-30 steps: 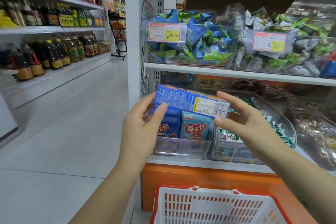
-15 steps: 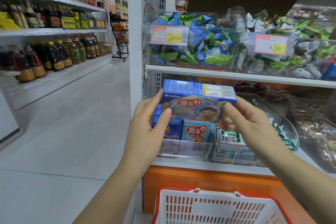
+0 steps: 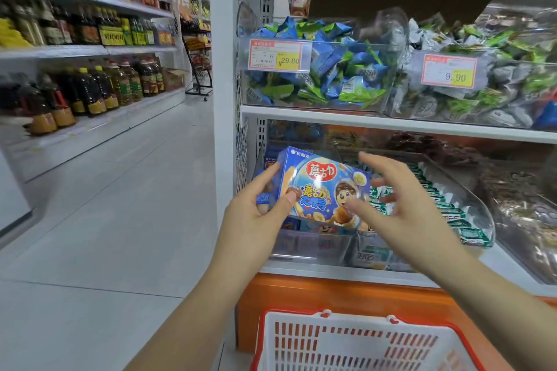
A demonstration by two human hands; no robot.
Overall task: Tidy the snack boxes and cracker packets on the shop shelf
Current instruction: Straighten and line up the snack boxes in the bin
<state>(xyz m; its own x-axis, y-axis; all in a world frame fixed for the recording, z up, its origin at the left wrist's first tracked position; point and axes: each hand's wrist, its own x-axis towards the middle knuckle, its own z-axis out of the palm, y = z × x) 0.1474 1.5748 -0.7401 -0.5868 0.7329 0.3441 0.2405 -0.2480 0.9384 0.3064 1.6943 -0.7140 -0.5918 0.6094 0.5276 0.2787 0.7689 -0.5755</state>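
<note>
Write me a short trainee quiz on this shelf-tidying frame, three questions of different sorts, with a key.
1. True or false: the blue snack box lies in the red-rimmed basket.
2. The tag on the bin of blue and green packets reads: A 9.90, B 29.80, C 19.80?
3. Which hand's grip holds the box, thumb on its front?
Key: 1 false. 2 B. 3 the left hand; the right hand is open, fingers spread.

We see a white, red-rimmed basket [image 3: 361, 349] below the orange shelf base [image 3: 331, 298]. Across the aisle, dark oil bottles [image 3: 99, 90] line low shelves. Above, blue and green wrapped sweets [image 3: 340, 69] sit behind a price tag [image 3: 275, 55] reading 29.80.
</note>
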